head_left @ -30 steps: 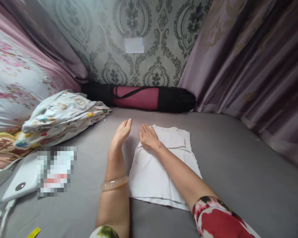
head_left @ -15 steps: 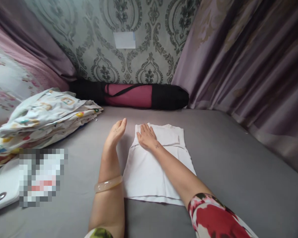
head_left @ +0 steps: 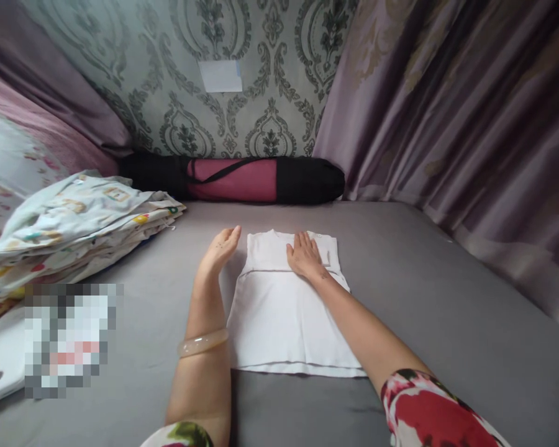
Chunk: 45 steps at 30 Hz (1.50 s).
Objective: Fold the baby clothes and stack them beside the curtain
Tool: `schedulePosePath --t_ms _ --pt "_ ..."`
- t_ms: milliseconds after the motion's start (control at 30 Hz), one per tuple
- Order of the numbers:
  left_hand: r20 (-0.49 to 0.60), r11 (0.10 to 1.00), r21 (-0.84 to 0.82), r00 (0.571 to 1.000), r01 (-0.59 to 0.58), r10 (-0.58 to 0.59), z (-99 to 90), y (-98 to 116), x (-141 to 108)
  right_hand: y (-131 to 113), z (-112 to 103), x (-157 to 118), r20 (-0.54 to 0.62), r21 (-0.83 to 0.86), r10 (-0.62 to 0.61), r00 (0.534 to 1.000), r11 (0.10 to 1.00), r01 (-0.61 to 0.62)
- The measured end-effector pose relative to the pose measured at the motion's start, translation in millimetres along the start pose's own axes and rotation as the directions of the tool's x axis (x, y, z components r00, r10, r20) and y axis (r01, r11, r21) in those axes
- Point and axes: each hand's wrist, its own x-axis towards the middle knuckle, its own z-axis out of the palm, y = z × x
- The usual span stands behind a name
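A white shirt [head_left: 270,323] lies flat on the grey sheet with its sleeves folded across the upper part and its neckline away from me. My right hand [head_left: 305,254] rests palm down on the folded upper part, fingers stretched toward the neckline. Just left of the shirt, my left hand [head_left: 221,248] is held above the sheet, edge-on, fingers extended and holding nothing. A pale bangle [head_left: 204,343] circles the left forearm.
The grey sheet [head_left: 414,298] spreads around the shirt. At the left sits a pile of patterned cloth [head_left: 88,211], with a white object [head_left: 2,357] and a pixelated patch in front. A long black and maroon bag [head_left: 233,180] lies along the wall, between purple curtains [head_left: 400,112].
My right hand has slid rightward across the folded upper part of the shirt. My left hand stays beside the shirt. The view has shifted slightly to the right.
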Motion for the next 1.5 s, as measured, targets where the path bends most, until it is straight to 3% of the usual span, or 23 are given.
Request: schedulePosePath --t_ms 167,267,333,433,533,667,733,867,933,1033,1100,1333,1500 --pt "0.117 0.996 0.062 0.992 -0.062 0.055 4.7 25.3 -12.1 8.7 -22.8 -5.7 0.125 0.117 -0.076 0.989 0.991 0.061" --pt "0.226 0.978 0.138 0.966 -0.158 0.125 14.4 35.6 -18.4 24.7 -41.4 -26.5 0.110 0.163 -0.121 0.987 0.981 0.102" --pt "0.333 0.944 0.220 0.928 -0.246 0.164 27.0 35.7 -21.1 40.3 -42.7 -45.0 0.089 0.137 -0.139 0.986 0.982 0.126" --pt "0.494 0.830 0.360 0.842 -0.426 0.217 51.1 22.4 -25.1 61.8 -31.5 -68.2 0.070 0.069 -0.167 0.983 0.984 0.163" --pt "0.528 0.705 0.430 0.791 -0.564 0.311 68.3 -0.8 -34.1 72.5 -20.9 -79.8 0.042 0.028 -0.197 0.980 0.980 0.196" --pt "0.466 0.651 0.462 0.790 -0.601 0.399 68.8 -21.7 -64.7 65.6 -18.2 -96.4 0.067 0.043 -0.298 0.952 0.954 0.296" --pt "0.492 0.622 0.431 0.748 -0.654 0.445 66.4 -24.5 -88.2 56.8 -18.7 -112.7 0.096 0.070 -0.371 0.924 0.928 0.366" --pt "0.581 0.550 0.329 0.624 -0.768 0.523 68.8 -31.5 -129.3 41.9 -24.6 -151.6 0.136 0.102 -0.466 0.874 0.885 0.455" --pt "0.591 0.532 0.314 0.600 -0.787 0.539 69.9 -41.1 -137.1 39.4 -31.6 -167.3 0.178 0.126 -0.504 0.845 0.863 0.489" --pt "0.576 0.527 0.330 0.609 -0.784 0.545 64.0 -60.4 -133.9 43.0 -44.1 -183.8 0.239 0.169 -0.545 0.804 0.838 0.518" --pt "0.574 0.527 0.345 0.619 -0.776 0.536 54.0 -72.6 -128.9 49.7 -51.1 -192.3 0.247 0.180 -0.548 0.800 0.837 0.517" --pt "0.579 0.568 0.402 0.680 -0.719 0.451 6.3 -99.6 -134.3 85.4 -61.2 -223.2 0.213 0.173 -0.548 0.809 0.836 0.521" --pt "0.582 0.604 0.392 0.696 -0.694 0.421 -23.8 -105.8 -146.6 110.1 -65.3 -241.2 0.153 0.198 -0.500 0.852 0.860 0.470"
